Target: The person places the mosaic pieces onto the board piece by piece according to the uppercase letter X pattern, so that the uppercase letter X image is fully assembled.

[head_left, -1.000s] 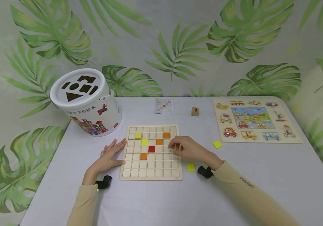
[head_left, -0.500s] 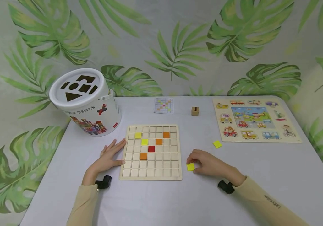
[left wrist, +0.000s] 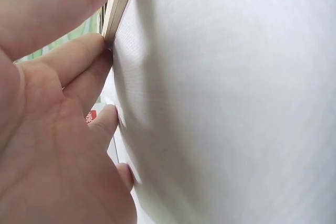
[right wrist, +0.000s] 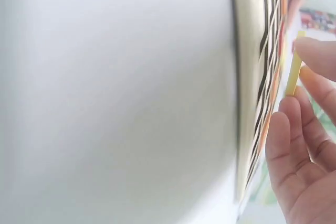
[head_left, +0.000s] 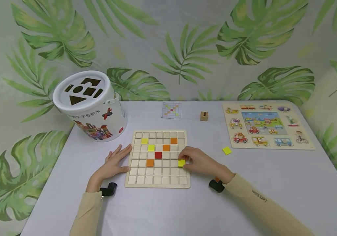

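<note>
My right hand (head_left: 199,159) pinches a yellow square tile (head_left: 181,163) between thumb and fingers, over the right side of a wooden grid board (head_left: 157,186). In the right wrist view the yellow tile (right wrist: 295,69) is seen edge-on, raised above the board's surface. Two yellow tiles, two orange tiles (head_left: 166,148) at the upper right, one red tile (head_left: 158,155) and another orange tile (head_left: 149,163) sit in the board's cells. My left hand (head_left: 112,165) lies with fingers extended, its fingertips and thumb touching the board's left edge.
A loose yellow tile (head_left: 227,150) lies on the table to the right. Behind the board are a small pattern card (head_left: 171,110) and a wooden block (head_left: 204,116). A white bucket (head_left: 90,108) stands at back left, a picture puzzle board (head_left: 268,126) at back right.
My right hand moved from the board to the yellow tile beside it, took hold of it, and brought it left over the board. My left hand has stayed put.
</note>
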`<state>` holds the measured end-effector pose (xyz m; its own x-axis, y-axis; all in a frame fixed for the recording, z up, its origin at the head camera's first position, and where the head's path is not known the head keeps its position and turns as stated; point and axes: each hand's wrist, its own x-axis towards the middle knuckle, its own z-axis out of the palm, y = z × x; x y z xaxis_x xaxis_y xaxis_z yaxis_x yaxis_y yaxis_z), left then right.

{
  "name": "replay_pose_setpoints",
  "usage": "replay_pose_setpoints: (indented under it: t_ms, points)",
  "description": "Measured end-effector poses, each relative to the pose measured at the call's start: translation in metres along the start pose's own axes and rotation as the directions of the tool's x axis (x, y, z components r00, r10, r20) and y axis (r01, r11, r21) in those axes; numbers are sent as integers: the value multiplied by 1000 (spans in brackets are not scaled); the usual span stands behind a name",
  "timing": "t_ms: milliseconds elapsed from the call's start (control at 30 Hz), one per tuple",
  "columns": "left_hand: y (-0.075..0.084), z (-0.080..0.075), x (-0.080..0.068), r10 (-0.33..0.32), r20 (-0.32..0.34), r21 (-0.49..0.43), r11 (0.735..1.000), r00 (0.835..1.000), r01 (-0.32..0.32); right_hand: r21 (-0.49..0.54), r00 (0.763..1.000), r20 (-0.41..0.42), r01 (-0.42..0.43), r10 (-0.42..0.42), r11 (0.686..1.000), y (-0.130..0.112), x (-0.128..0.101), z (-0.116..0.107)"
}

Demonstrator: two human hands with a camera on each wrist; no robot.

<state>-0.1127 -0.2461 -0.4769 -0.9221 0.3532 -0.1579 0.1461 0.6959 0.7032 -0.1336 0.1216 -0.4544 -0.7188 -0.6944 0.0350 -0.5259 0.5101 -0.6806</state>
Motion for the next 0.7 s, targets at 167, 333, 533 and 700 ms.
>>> replay_pose_setpoints:
  t_ms: [167,333,533,700]
  points:
    - [0,0,0,12,-10,-7,1000,1000,-12,-22,999,31,15,-14,1000,-12,26,14]
    - [-2,2,1,20,-9,3,1000,1000,-20,-59,999,49,18,-15,998,-20,39,24]
    - [-2,2,1,14,-3,2,1000,1000,-14,-68,998,55,16,-12,998,-23,45,29]
    - [-1,1,0,8,-2,3,1000,1000,-8,-65,997,80,0,5,998,-23,44,28]
